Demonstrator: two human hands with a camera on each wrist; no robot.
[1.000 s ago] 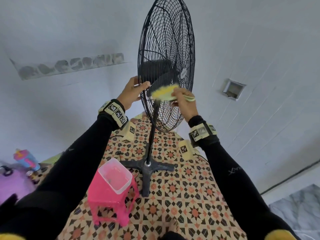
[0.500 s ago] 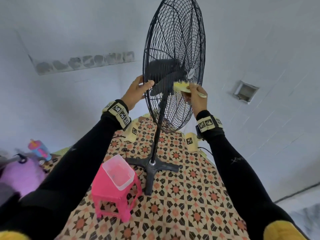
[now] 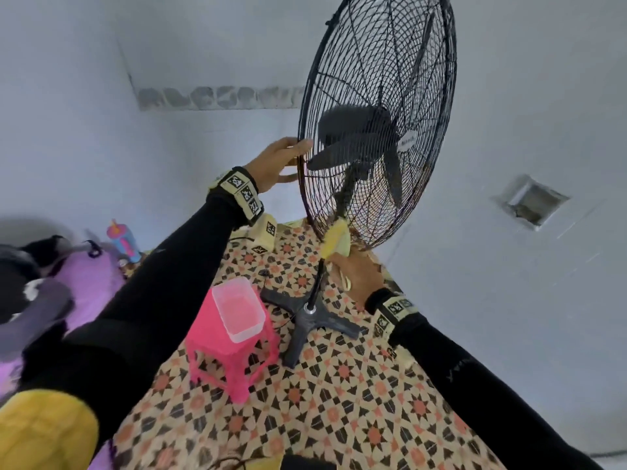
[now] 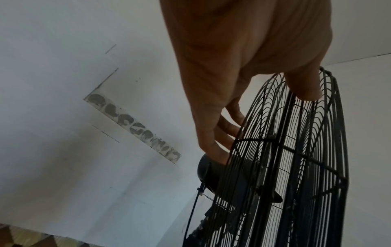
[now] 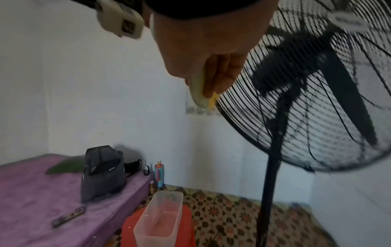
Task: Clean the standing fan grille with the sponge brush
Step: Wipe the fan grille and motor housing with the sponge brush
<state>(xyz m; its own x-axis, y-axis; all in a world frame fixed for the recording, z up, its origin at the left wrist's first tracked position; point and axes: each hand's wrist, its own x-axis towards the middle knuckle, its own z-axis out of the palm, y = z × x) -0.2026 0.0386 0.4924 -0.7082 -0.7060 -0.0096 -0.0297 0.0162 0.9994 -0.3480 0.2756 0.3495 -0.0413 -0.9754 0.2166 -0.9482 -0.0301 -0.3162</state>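
The black fan grille (image 3: 376, 123) stands tall on its pole. My left hand (image 3: 276, 162) grips its rim, thumb in front. My right hand (image 3: 356, 276) holds the yellow sponge brush (image 3: 336, 240) against the grille's bottom edge.

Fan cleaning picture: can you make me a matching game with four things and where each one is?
Things:
1. sponge brush
2. clear tub
3. left hand
4. drink bottle

Places:
A. on top of the pink stool
B. on the floor by the wall, next to the purple mattress
C. in the right hand, at the bottom of the fan grille
D. holding the grille's side rim

Pairs: 1-C, 2-A, 3-D, 4-B
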